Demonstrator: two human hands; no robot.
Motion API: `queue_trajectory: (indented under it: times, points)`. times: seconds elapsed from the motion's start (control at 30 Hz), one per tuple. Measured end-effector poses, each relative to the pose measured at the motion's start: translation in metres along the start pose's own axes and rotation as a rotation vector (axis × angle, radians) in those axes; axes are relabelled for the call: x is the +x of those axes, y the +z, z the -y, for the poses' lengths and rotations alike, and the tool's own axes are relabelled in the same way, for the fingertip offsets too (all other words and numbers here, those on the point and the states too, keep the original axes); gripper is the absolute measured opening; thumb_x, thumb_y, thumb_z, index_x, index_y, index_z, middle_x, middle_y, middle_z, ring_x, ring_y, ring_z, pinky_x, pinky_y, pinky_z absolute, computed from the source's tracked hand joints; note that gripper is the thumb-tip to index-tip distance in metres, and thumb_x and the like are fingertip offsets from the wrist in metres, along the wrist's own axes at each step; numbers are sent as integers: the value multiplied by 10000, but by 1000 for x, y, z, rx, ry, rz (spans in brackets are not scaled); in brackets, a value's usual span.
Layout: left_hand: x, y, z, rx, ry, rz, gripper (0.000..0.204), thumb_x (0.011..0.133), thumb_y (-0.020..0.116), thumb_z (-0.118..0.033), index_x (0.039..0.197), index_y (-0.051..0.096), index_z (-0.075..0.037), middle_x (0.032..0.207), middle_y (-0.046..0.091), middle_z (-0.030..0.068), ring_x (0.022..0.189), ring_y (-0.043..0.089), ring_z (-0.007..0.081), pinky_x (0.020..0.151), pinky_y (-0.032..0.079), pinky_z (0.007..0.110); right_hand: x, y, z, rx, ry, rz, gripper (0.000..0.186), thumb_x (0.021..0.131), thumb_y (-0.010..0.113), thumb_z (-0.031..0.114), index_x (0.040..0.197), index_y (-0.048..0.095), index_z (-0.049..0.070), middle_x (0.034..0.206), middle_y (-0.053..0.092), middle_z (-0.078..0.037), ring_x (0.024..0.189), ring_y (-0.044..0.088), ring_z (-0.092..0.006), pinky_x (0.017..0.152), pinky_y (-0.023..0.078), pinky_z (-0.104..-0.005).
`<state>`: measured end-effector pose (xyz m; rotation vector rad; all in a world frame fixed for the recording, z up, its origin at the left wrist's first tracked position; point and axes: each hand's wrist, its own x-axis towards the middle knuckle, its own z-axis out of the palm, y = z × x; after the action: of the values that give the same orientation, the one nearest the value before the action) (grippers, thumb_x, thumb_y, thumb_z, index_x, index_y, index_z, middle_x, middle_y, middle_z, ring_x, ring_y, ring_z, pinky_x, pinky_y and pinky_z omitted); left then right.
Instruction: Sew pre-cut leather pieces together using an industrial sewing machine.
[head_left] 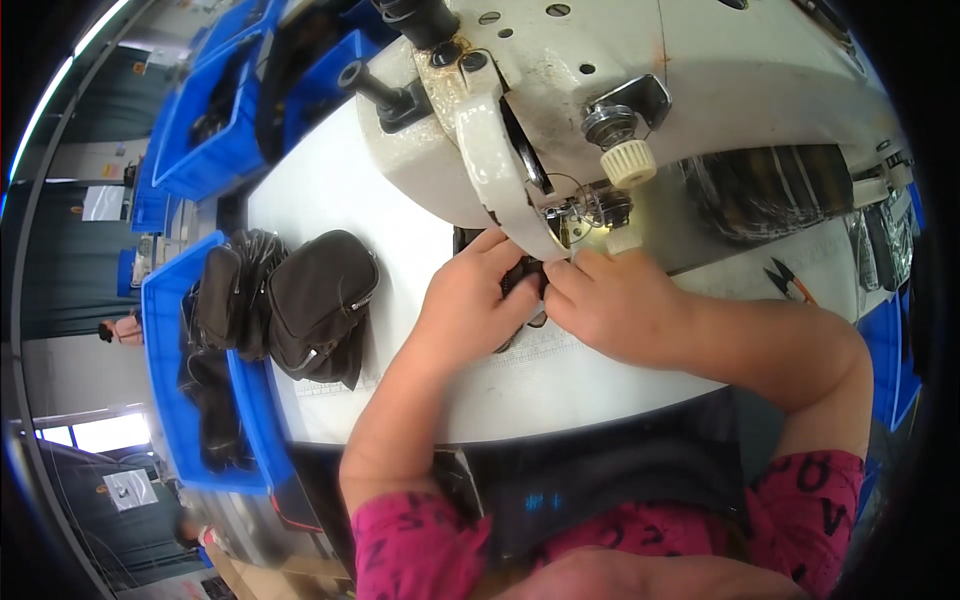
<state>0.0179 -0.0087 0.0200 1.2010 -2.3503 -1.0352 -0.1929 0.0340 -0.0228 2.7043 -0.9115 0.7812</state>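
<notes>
Both my hands meet below the needle area of a white sewing machine [480, 150]. My left hand [475, 300] is closed, thumb and fingers pinching a dark fabric piece [515, 285]. From the other side my right hand [610, 300] also has its fingers closed at the same dark piece. Most of that piece is hidden by my fingers and the machine's head, so its full shape does not show. Left of my left hand, small black zippered pouches [322, 300] lie heaped at the edge of the white table [410, 400].
A blue bin [265, 430] holding dark pieces stands at the table's left edge, with more blue bins [215, 130] behind. Orange-handled thread snips [795, 285] lie right of my right hand. A dark plastic-wrapped bundle [765, 190] sits under the machine arm.
</notes>
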Motion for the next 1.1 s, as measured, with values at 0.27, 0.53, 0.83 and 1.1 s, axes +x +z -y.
queue_trajectory:
  times: [0.27, 0.53, 0.83, 1.1]
  points:
    - [-1, 17, -8, 339, 15, -94, 318, 877, 630, -42, 1189, 690, -22, 958, 681, 125, 787, 679, 343, 678, 536, 409, -4, -3, 7, -56, -31, 94, 179, 688, 695, 149, 789, 683, 1, 856, 681, -211, 521, 591, -187, 440, 448, -317]
    - [4, 21, -7, 329, 136, -160, 321, 863, 636, -49, 1177, 693, -12, 936, 676, 136, 807, 675, 357, 677, 543, 428, -3, -1, 7, -28, -41, 75, 171, 686, 689, 147, 766, 678, -4, 767, 664, -200, 495, 583, -197, 411, 444, -343]
    - [4, 15, -10, 623, 310, -187, 412, 775, 715, -59, 1186, 741, -55, 1147, 668, 62, 1005, 667, 279, 798, 540, 397, -2, 0, 8, -28, -37, 63, 139, 702, 681, 150, 737, 635, 23, 761, 662, -195, 515, 619, -209, 434, 452, -349]
    - [4, 18, -10, 587, 292, -198, 408, 801, 715, -82, 1208, 744, -69, 1167, 666, 69, 988, 668, 294, 763, 550, 397, 0, -6, 6, -30, -33, 134, 125, 692, 677, 141, 728, 625, 33, 731, 645, -147, 519, 618, -198, 455, 451, -340]
